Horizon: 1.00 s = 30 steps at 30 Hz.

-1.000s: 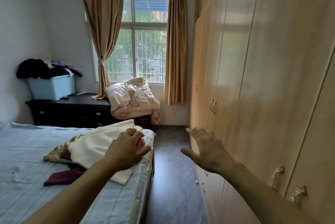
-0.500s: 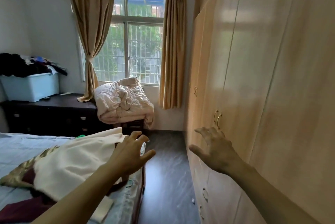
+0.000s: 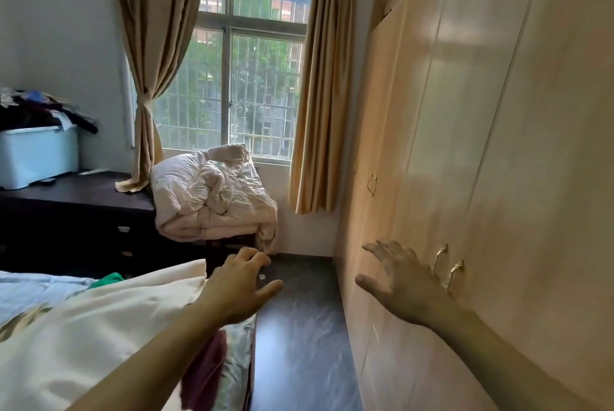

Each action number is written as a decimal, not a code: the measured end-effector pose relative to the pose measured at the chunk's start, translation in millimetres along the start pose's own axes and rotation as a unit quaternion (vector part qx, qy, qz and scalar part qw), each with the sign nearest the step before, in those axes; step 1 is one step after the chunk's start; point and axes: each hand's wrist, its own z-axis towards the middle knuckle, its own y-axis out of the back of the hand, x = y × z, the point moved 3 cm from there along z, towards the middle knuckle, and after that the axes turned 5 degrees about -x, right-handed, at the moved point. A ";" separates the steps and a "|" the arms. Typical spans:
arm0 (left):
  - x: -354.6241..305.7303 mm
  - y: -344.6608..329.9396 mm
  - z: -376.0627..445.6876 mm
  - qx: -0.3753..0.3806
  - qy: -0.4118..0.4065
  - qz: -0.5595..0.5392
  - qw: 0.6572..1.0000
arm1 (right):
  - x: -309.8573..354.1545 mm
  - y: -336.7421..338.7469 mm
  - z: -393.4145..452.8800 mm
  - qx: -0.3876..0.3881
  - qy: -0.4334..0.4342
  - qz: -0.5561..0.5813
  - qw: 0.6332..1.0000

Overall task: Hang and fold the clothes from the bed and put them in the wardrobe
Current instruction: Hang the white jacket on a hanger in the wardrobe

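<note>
A cream garment [image 3: 83, 327] lies on the bed [image 3: 26, 291] at lower left, over a maroon piece [image 3: 206, 370] and next to a green one [image 3: 109, 278]. The light wooden wardrobe [image 3: 481, 144] fills the right side, its doors closed. My left hand [image 3: 239, 287] hovers open above the bed's corner, holding nothing. My right hand [image 3: 402, 281] is open with spread fingers, just left of a pair of brass door handles [image 3: 447, 266], apart from them.
A dark dresser [image 3: 73, 211] stands under the window, carrying a pale blue bin [image 3: 36, 154] heaped with clothes and a crumpled beige duvet [image 3: 212, 191]. A narrow strip of dark floor [image 3: 299, 327] runs between bed and wardrobe. Tan curtains [image 3: 319, 95] flank the window.
The view has moved forward and right along the aisle. Both hands have risen, and my right hand has come nearer the wardrobe door handles. Nothing was picked up.
</note>
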 end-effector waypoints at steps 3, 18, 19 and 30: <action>16.7 -25.4 39.9 0.001 0.001 -0.008 1.000 | -11.4 -19.7 51.9 -0.003 0.000 0.014 1.000; 69.2 -130.3 346.1 0.001 0.010 0.074 0.997 | -95.7 -144.2 370.9 -0.007 0.056 0.009 0.998; 73.4 -137.2 365.0 0.003 0.013 0.079 0.997 | -99.7 -151.1 393.1 -0.006 0.061 0.013 0.998; 171.4 -213.0 531.9 0.021 0.061 0.089 0.994 | -114.4 -258.8 595.9 0.021 0.099 0.029 0.994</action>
